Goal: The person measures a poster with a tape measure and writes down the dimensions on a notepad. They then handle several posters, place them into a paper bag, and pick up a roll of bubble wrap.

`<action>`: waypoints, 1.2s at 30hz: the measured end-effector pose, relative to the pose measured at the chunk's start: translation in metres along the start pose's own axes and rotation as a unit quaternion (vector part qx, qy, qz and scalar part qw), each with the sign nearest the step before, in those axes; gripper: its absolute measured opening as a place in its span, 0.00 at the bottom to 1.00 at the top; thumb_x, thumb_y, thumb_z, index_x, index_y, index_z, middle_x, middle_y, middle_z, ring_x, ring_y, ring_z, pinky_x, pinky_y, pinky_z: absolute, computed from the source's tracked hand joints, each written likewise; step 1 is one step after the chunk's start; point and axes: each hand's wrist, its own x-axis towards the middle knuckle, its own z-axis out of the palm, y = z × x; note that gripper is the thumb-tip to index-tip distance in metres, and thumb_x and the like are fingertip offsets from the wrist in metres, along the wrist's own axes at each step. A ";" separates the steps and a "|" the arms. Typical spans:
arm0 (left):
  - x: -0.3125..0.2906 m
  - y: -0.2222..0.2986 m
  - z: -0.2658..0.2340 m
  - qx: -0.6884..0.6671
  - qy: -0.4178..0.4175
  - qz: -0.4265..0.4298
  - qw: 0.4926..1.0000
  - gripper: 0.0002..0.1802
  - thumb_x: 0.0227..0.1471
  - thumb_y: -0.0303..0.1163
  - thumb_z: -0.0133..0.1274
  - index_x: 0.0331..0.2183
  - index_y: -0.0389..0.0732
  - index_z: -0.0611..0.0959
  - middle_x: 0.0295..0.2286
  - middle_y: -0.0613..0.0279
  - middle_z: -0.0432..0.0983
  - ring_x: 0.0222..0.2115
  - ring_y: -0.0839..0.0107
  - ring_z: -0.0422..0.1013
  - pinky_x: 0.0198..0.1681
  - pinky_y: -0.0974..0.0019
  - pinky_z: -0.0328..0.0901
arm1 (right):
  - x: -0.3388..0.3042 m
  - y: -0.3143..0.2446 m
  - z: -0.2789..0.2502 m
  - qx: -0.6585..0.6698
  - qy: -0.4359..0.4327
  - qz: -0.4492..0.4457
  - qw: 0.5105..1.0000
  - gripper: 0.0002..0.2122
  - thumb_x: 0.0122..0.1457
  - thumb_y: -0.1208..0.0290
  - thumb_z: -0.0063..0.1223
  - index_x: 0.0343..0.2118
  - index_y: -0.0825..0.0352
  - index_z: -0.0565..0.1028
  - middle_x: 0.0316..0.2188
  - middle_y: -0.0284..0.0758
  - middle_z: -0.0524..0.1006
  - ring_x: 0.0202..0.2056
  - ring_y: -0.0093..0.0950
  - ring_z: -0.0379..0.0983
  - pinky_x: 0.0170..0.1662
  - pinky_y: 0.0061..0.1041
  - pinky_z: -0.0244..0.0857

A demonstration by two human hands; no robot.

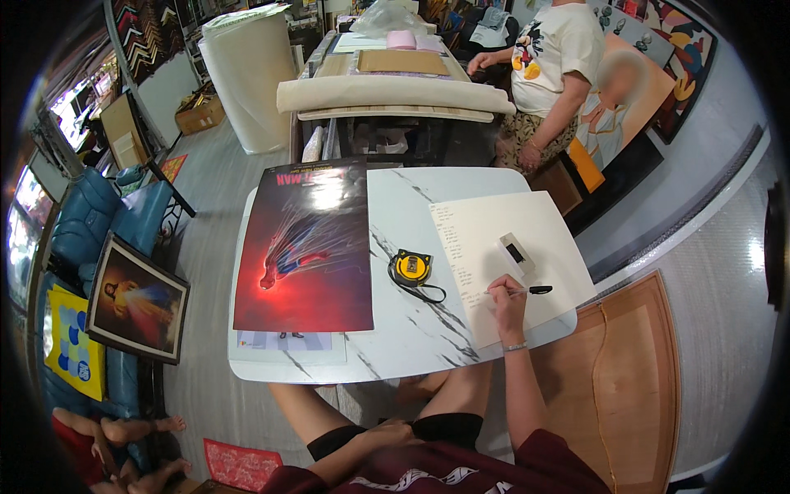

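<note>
My right hand (507,300) grips a pen (539,290) with a black end, over a large cream sheet (543,222) on the right of the table. Handwritten lines run down the sheet's left edge. Just beyond the hand, a small white object (516,253) with a dark face lies on the sheet; its kind is unclear. A yellow and black tape measure (411,267) with a black strap sits mid-table. To its left lies a glossy red poster (317,247) of a falling figure. My left hand (392,433) rests on my lap, its fingers too indistinct to read.
The marble-patterned table (387,354) has rounded corners. Behind it, a workbench (329,66) carries a long cream roll (395,96). Another person (555,74) stands there. A framed picture (138,298) leans on a blue sofa (74,218) at left; a wooden panel (629,387) is at right.
</note>
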 end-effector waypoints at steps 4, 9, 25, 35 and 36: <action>-0.003 -0.013 0.005 -0.017 0.026 0.046 0.998 0.32 0.61 0.58 0.44 0.31 0.38 0.86 0.29 0.43 0.80 0.35 0.45 0.77 0.42 0.50 0.69 | 0.001 0.000 -0.001 0.003 -0.005 -0.002 1.000 0.04 0.50 0.80 0.50 0.19 0.69 0.72 0.17 0.23 0.67 0.21 0.12 0.57 0.25 0.15 0.50; -0.005 0.007 -0.014 -0.096 0.087 -0.050 0.990 0.30 0.62 0.58 0.45 0.33 0.38 0.84 0.28 0.45 0.79 0.34 0.44 0.75 0.40 0.50 0.68 | 0.002 0.002 -0.005 -0.008 -0.010 -0.005 1.000 0.05 0.50 0.79 0.49 0.19 0.69 0.72 0.16 0.23 0.67 0.21 0.12 0.57 0.25 0.15 0.50; 0.002 0.022 -0.040 -0.014 0.139 -0.035 0.990 0.25 0.62 0.55 0.46 0.38 0.43 0.83 0.32 0.49 0.79 0.36 0.44 0.75 0.39 0.48 0.69 | 0.002 -0.001 -0.001 -0.013 -0.012 -0.004 1.000 0.05 0.51 0.79 0.49 0.19 0.69 0.72 0.16 0.23 0.67 0.21 0.12 0.57 0.25 0.16 0.49; 0.000 0.084 -0.073 -0.005 0.283 0.173 0.943 0.12 0.56 0.40 0.58 0.32 0.41 0.82 0.27 0.54 0.77 0.30 0.52 0.75 0.32 0.54 0.69 | 0.002 -0.003 0.005 -0.016 0.002 -0.019 1.000 0.06 0.51 0.80 0.48 0.19 0.69 0.72 0.15 0.20 0.61 0.19 0.10 0.50 0.22 0.16 0.41; 0.001 0.098 -0.083 0.010 0.303 0.205 0.931 0.10 0.54 0.38 0.60 0.30 0.41 0.81 0.26 0.56 0.76 0.28 0.54 0.75 0.31 0.55 0.69 | 0.003 -0.003 0.005 -0.021 0.006 -0.026 0.999 0.06 0.51 0.80 0.48 0.19 0.69 0.72 0.15 0.20 0.61 0.18 0.10 0.50 0.22 0.16 0.41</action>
